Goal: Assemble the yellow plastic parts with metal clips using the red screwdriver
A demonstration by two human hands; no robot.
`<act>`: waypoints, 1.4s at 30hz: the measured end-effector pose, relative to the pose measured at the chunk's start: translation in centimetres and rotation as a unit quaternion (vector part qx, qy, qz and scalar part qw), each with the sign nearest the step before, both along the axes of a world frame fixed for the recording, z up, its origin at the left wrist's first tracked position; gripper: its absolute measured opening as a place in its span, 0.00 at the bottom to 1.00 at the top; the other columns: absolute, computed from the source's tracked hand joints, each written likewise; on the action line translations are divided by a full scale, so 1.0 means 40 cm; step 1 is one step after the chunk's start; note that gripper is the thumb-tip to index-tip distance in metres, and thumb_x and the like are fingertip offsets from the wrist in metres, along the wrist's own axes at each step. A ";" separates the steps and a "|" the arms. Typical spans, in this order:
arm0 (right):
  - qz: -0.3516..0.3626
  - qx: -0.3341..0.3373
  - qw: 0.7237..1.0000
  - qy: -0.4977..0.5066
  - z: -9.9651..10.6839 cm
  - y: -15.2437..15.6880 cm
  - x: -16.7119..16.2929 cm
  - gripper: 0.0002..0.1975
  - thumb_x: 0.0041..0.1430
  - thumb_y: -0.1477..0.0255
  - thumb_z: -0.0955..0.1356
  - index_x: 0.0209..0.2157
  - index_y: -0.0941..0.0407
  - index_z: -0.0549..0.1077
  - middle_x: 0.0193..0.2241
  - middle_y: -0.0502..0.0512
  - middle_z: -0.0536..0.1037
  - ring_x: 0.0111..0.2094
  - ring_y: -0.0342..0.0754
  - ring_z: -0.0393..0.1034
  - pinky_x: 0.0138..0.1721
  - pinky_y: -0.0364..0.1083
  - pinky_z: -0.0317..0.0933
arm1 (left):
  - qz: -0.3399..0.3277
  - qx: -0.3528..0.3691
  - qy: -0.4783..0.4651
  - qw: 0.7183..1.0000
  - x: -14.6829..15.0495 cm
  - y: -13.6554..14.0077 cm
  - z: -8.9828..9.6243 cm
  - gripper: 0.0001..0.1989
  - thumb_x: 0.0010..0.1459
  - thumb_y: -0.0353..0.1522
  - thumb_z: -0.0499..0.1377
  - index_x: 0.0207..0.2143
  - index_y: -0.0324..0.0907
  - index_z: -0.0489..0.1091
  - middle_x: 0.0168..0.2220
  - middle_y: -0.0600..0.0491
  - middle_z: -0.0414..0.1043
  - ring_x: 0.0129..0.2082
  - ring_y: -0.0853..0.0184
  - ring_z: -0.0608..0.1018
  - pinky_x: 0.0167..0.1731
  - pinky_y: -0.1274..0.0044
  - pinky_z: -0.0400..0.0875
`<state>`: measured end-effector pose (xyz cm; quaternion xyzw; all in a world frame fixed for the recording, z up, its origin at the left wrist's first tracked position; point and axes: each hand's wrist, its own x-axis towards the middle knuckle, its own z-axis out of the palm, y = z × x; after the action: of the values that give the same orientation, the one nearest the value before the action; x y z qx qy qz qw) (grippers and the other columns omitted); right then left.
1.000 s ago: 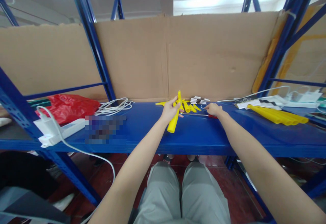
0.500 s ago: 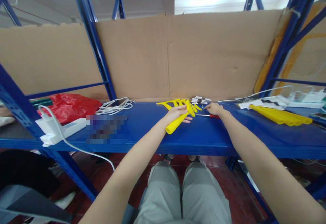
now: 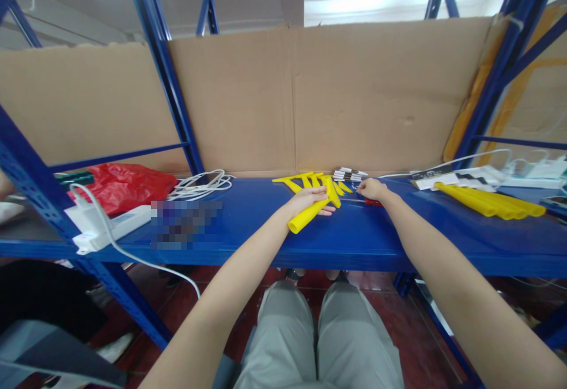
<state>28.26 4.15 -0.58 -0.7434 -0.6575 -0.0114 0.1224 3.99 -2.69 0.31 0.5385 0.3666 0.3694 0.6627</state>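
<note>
My left hand is wrapped round a yellow plastic handle, a hollow tube whose wider head points away from me to the right. My right hand rests low over the blue shelf with fingertips pinched together, and whatever is between them is too small to tell. A screwdriver with a red grip lies beneath that hand, its thin shaft pointing left. Behind my left hand are several yellow T-shaped pieces and small yellow wedge-like pieces. Tiny bits near my right fingertips are hard to make out.
Black-and-white sticks are stacked against the cardboard wall. Several yellow tubes lie at right. To the left are a coiled white cable, a red plastic bag and a power strip. Blue uprights frame the shelf.
Both hands stay almost where they were. The head of the yellow handle in my left hand has tipped slightly lower. The view has shifted very slightly.
</note>
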 end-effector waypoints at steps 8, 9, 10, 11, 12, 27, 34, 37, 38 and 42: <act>-0.014 -0.018 1.000 0.007 0.003 0.000 0.001 0.09 0.51 0.70 0.68 0.34 0.54 0.80 0.37 0.56 0.81 0.43 0.53 0.74 0.45 0.48 0.65 | -0.007 0.013 0.001 1.000 0.003 0.000 -0.005 0.29 0.60 0.20 0.56 0.64 0.36 0.57 0.50 0.36 0.73 0.29 0.64 0.82 0.35 0.72 0.79; -0.016 -0.022 1.000 0.006 0.004 0.000 0.001 0.09 0.51 0.70 0.68 0.33 0.54 0.80 0.36 0.56 0.81 0.43 0.54 0.75 0.45 0.48 0.65 | -0.005 0.014 0.002 1.000 0.004 0.000 -0.005 0.30 0.60 0.20 0.55 0.64 0.36 0.57 0.51 0.36 0.73 0.29 0.65 0.82 0.34 0.73 0.79; -0.017 -0.026 1.000 0.005 0.004 0.000 0.001 0.09 0.51 0.70 0.68 0.33 0.55 0.80 0.36 0.57 0.81 0.42 0.54 0.75 0.45 0.49 0.65 | -0.004 0.015 0.004 1.000 0.004 -0.001 -0.006 0.30 0.60 0.20 0.55 0.64 0.37 0.57 0.52 0.36 0.72 0.28 0.66 0.82 0.33 0.74 0.79; -0.017 -0.028 0.999 0.004 0.005 0.000 0.001 0.08 0.51 0.70 0.68 0.32 0.55 0.79 0.35 0.57 0.81 0.42 0.54 0.75 0.45 0.49 0.65 | -0.002 0.016 0.007 1.000 0.004 -0.001 -0.006 0.30 0.60 0.19 0.55 0.64 0.37 0.57 0.52 0.36 0.72 0.27 0.66 0.82 0.31 0.75 0.79; -0.016 -0.029 0.999 0.002 0.005 0.000 0.000 0.08 0.52 0.69 0.68 0.32 0.55 0.79 0.34 0.57 0.81 0.42 0.54 0.75 0.45 0.49 0.65 | -0.001 0.017 0.010 1.000 0.004 -0.001 -0.006 0.30 0.60 0.20 0.56 0.64 0.37 0.57 0.52 0.36 0.72 0.27 0.67 0.82 0.30 0.75 0.79; -0.020 -0.039 0.999 0.012 0.006 -0.004 -0.003 0.11 0.52 0.73 0.66 0.36 0.56 0.79 0.33 0.59 0.81 0.43 0.56 0.75 0.47 0.51 0.65 | 0.026 0.039 0.002 0.999 0.004 0.012 -0.021 0.29 0.57 0.20 0.59 0.60 0.39 0.62 0.52 0.38 0.72 0.30 0.65 0.82 0.27 0.75 0.80; -0.007 -0.054 0.998 0.014 0.004 -0.010 -0.004 0.12 0.55 0.74 0.66 0.38 0.58 0.79 0.35 0.61 0.81 0.44 0.54 0.75 0.49 0.51 0.64 | 0.030 0.046 -0.001 0.999 0.005 0.016 -0.026 0.28 0.57 0.18 0.57 0.60 0.37 0.62 0.51 0.39 0.73 0.28 0.66 0.82 0.24 0.76 0.79; -0.011 -0.052 0.999 0.014 0.004 -0.012 -0.002 0.12 0.55 0.73 0.66 0.39 0.57 0.79 0.36 0.61 0.80 0.44 0.54 0.75 0.48 0.51 0.64 | 0.020 0.036 0.008 0.999 -0.001 0.005 -0.015 0.27 0.58 0.19 0.57 0.60 0.36 0.62 0.50 0.38 0.74 0.28 0.65 0.82 0.27 0.74 0.80; -0.014 -0.050 0.999 0.013 0.004 -0.012 -0.002 0.11 0.55 0.73 0.66 0.38 0.57 0.79 0.37 0.61 0.80 0.44 0.54 0.74 0.48 0.51 0.64 | 0.018 0.031 0.010 0.999 -0.002 0.003 -0.012 0.27 0.58 0.20 0.57 0.60 0.36 0.62 0.49 0.38 0.74 0.28 0.65 0.82 0.28 0.73 0.80; -0.007 -0.046 0.999 0.012 0.006 -0.015 0.000 0.10 0.56 0.72 0.66 0.36 0.57 0.79 0.37 0.60 0.81 0.43 0.54 0.75 0.47 0.50 0.64 | 0.016 0.019 0.003 1.000 -0.004 0.002 -0.009 0.25 0.59 0.20 0.56 0.59 0.34 0.62 0.47 0.36 0.74 0.29 0.64 0.82 0.29 0.73 0.80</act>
<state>28.25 3.55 -0.35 -0.7528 -0.6505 0.0268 0.0964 3.82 -2.61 -0.04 0.5463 0.3700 0.3848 0.6454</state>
